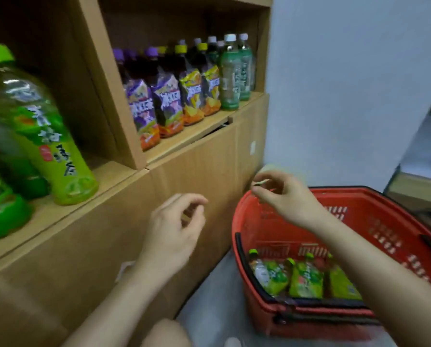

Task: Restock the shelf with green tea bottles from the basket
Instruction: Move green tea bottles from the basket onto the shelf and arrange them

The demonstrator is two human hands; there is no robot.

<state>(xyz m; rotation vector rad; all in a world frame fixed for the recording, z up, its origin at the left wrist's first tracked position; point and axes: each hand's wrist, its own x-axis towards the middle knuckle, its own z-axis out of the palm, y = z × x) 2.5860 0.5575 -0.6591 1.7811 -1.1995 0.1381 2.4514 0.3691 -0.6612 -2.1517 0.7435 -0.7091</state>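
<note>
A red basket [384, 221] stands on the floor at the lower right. Three green tea bottles [304, 279] lie in its near end, caps pointing away from me. More green tea bottles [46, 136] stand on the cardboard shelf [114, 176] at the left. My left hand [172, 234] hovers in front of the shelf's cardboard face, fingers loosely curled, holding nothing. My right hand [284, 196] hangs over the basket's far left rim, fingers loosely curled and empty.
In the shelf's right compartment stands a row of purple-capped and yellow-capped bottles [174, 96], with white-capped green bottles [234, 71] at the far end. A pale wall [347, 83] rises behind the basket. Grey floor [209, 296] lies between shelf and basket.
</note>
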